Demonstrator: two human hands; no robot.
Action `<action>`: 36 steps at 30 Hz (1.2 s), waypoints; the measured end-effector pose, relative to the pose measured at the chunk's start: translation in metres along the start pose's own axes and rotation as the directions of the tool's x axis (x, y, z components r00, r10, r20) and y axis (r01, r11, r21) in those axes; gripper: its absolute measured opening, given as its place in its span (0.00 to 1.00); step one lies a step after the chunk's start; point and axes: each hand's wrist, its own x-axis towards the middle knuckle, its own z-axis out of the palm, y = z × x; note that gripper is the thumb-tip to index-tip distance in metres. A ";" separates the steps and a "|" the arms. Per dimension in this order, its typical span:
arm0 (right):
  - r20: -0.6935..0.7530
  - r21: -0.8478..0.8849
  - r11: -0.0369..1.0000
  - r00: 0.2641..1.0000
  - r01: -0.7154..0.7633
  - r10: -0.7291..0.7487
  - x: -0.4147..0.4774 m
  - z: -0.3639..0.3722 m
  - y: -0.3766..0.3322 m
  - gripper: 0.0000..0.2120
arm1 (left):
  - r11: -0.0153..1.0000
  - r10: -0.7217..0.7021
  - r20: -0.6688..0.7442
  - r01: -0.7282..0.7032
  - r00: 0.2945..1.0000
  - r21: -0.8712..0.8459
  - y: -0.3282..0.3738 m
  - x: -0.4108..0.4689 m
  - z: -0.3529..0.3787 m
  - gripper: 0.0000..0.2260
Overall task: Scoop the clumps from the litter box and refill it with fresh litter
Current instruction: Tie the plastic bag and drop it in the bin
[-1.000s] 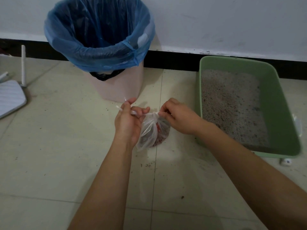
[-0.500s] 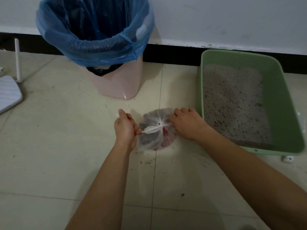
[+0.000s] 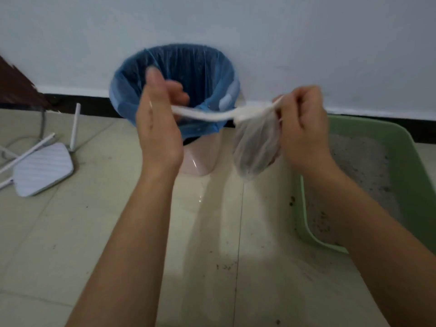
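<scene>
- Crumbs of litter point(image 3: 224, 266) dot the tile floor point(image 3: 70, 232) close to the person.
- On the right sits the green litter box point(image 3: 410, 175), with grey litter point(image 3: 358, 166) inside.
- Up in the air, between the box and the bin, hangs the small bag point(image 3: 257, 147). It is thin, soft and see-through, with dark clumps at the bottom. It looks light, but the clumps make it sag.
- The right hand point(image 3: 304, 128) is curled tight round the bunched top of the bag.
- The left hand point(image 3: 160, 131) holds the other end of the twisted neck point(image 3: 205, 115), which is pulled long and tight between both hands. It is blurry there, so I cannot see just how the fingers lie.
- The best place to hold is that twisted neck. The thin belly could tear or slip.
- A white router point(image 3: 42, 168) lies on the floor to the left.
- Behind the hands stands the pink bin point(image 3: 203, 159). Its blue liner point(image 3: 207, 72) is wide open, a good place for the bag to go.
</scene>
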 end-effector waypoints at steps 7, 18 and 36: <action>-0.035 0.136 0.988 0.997 0.070 -0.066 0.082 0.028 -0.079 0.03 | 0.631 0.159 0.014 -0.113 0.987 0.767 -0.017 0.118 -0.025 0.22; 0.252 -0.091 0.982 0.950 -0.165 0.183 0.127 0.164 -0.075 0.05 | 0.590 -0.038 0.018 0.008 0.999 0.807 -0.056 0.144 -0.051 0.23; 0.429 -0.404 0.880 0.901 0.248 -0.057 0.128 0.157 -0.041 0.15 | 0.663 0.008 -0.026 0.014 1.000 0.748 -0.043 0.137 -0.056 0.21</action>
